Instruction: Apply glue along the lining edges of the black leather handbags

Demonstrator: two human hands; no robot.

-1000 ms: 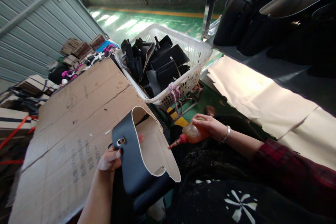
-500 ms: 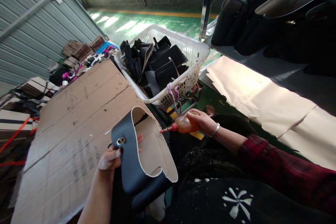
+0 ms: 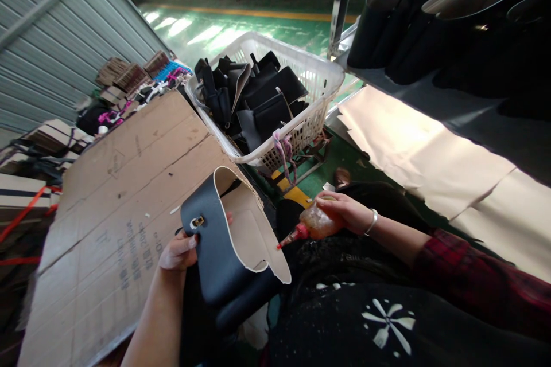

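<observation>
A dark bag body [image 3: 215, 246] with a beige lining and a gold turn-lock is held up by my left hand [image 3: 178, 249]. The thumb lies on its outside, and a fingertip shows inside the opening. In my right hand [image 3: 342, 212] is a squeeze bottle [image 3: 321, 219] of orange liquid with a red nozzle. Its tip is at the bag's right edge, close to the lower end of the beige flap; whether it touches I cannot tell. The bag's lower end is over my dark apron [image 3: 331, 327].
Cardboard [image 3: 129, 183] covers the table at left, with piled straps and bundled pieces [image 3: 124, 97] behind it. A white plastic basket [image 3: 321, 77] of black bag parts stands ahead. At right, black bags [image 3: 396, 23] sit on a rack above beige sheets [image 3: 434, 155].
The bottle's nozzle has moved down along the bag's right edge toward its lower end, my right hand shifting down and right. My left hand still holds the bag.
</observation>
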